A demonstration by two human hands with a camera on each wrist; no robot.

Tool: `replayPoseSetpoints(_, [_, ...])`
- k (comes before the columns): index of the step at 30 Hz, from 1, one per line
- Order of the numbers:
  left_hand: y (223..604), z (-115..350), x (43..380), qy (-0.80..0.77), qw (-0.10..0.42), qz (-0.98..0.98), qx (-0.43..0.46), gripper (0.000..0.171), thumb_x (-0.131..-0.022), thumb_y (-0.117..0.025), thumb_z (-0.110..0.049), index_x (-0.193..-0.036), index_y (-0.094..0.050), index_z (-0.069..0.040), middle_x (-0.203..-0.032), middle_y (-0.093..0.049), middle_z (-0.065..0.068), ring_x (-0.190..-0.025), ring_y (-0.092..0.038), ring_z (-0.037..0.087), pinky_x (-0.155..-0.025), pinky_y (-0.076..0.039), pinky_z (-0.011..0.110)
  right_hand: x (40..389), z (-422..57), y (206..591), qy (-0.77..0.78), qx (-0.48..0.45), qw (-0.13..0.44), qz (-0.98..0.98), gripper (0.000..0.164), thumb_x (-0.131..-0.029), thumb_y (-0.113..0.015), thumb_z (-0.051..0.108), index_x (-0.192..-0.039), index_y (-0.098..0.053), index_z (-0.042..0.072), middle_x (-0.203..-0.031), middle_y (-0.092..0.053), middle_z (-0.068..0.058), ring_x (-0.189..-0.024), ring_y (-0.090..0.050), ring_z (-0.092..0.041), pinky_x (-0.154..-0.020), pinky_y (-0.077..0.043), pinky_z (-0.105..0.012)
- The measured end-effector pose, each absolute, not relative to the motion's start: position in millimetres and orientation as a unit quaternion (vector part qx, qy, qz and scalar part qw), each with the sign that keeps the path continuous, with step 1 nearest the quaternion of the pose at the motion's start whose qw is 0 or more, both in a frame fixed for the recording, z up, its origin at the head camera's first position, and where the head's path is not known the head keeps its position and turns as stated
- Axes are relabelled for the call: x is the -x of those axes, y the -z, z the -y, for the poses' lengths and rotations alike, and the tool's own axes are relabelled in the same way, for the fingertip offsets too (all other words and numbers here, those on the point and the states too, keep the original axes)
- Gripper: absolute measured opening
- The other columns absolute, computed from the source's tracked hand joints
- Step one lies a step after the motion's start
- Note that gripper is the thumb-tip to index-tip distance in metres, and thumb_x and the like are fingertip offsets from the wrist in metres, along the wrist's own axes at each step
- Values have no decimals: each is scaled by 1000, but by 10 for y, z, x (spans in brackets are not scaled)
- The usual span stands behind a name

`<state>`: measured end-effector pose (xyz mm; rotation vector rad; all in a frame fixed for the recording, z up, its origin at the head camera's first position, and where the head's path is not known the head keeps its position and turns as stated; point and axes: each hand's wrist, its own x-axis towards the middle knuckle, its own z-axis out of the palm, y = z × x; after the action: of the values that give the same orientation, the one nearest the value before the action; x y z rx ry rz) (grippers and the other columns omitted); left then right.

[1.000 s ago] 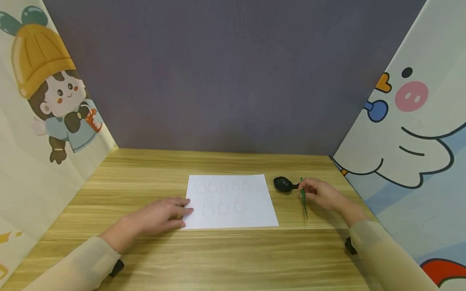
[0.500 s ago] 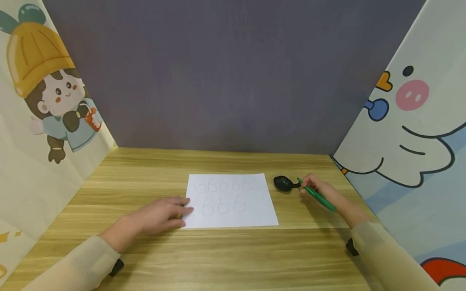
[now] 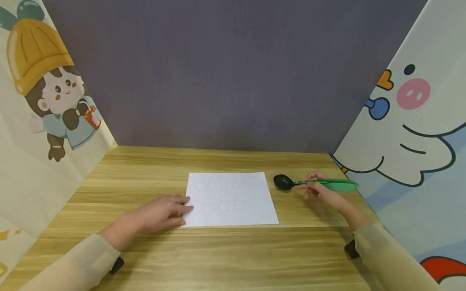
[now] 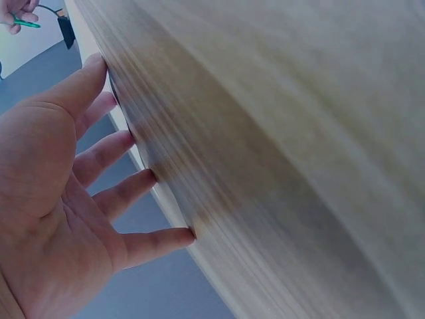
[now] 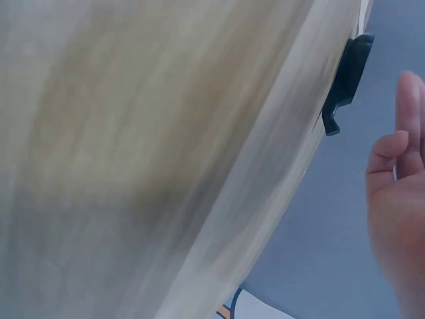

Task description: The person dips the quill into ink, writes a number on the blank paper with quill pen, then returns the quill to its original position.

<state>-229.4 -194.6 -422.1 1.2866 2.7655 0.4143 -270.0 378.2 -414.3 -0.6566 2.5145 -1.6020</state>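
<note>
My right hand (image 3: 322,192) pinches a slim green leaf-shaped pen (image 3: 340,185) between thumb and fingers, off the table at right. The pen's broad blade points right and its thin stem points left, overlapping the handle of a black spoon-shaped object (image 3: 283,182) in the head view. This object shows a short bent handle in the right wrist view, where the right hand (image 5: 402,193) is partly cut off and the pen is hidden. My left hand (image 3: 158,214) lies with spread fingers, fingertips on the left edge of a white paper sheet (image 3: 255,214) bearing two rows of faint handwritten 6s.
A wood-grain table (image 3: 218,254) carries everything. Behind it rises a dark grey panel (image 3: 218,81). Cartoon-printed panels (image 3: 429,161) flank the table on both sides, with the right one close to the right forearm.
The green pen has swung from pointing toward me to lying sideways, blade to the right, as the right-hand fingers turned it. The left hand, paper and black object stay put.
</note>
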Motion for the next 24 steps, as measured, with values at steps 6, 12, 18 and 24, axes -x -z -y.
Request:
replayPoseSetpoints(6, [4228, 1958, 2290, -133, 33, -900, -415, 48, -108, -72, -31, -149, -68, -8, -160, -59, 24, -147, -57, 48, -120, -48, 66, 2681, -3777, 4141, 534, 196, 64, -820, 32, -122, -27, 24, -116, -39, -5, -93, -61, -9, -73, -53, -34, -66, -45, -43])
replayPoseSetpoints(12, [4230, 1957, 2297, -134, 31, -898, -419, 48, -108, -71, -31, -149, -68, -7, -159, -60, 24, -147, -57, 49, -119, -48, 66, 2655, -3728, 4137, 541, 180, 51, -820, 32, -122, -34, 22, -120, -46, -8, -98, -63, -10, -78, -56, -32, -68, -49, -41])
replayPoseSetpoints(18, [4224, 1950, 2296, -137, 40, -899, -414, 48, -108, -71, -32, -150, -68, -7, -161, -58, 24, -148, -55, 50, -121, -46, 67, 2617, -3620, 4116, 535, 150, 50, -830, 34, -120, -43, 22, -124, -55, -9, -98, -65, 0, -81, -58, -26, -72, -52, -37])
replayPoseSetpoints(24, [4204, 1939, 2291, -134, 44, -900, -412, 49, -108, -71, -32, -150, -68, -8, -161, -58, 23, -149, -54, 50, -122, -46, 67, 2585, -3515, 4103, 545, 160, 83, -819, 46, -121, -40, 27, -136, -55, -14, -109, -71, -1, -92, -68, -25, -80, -59, -34])
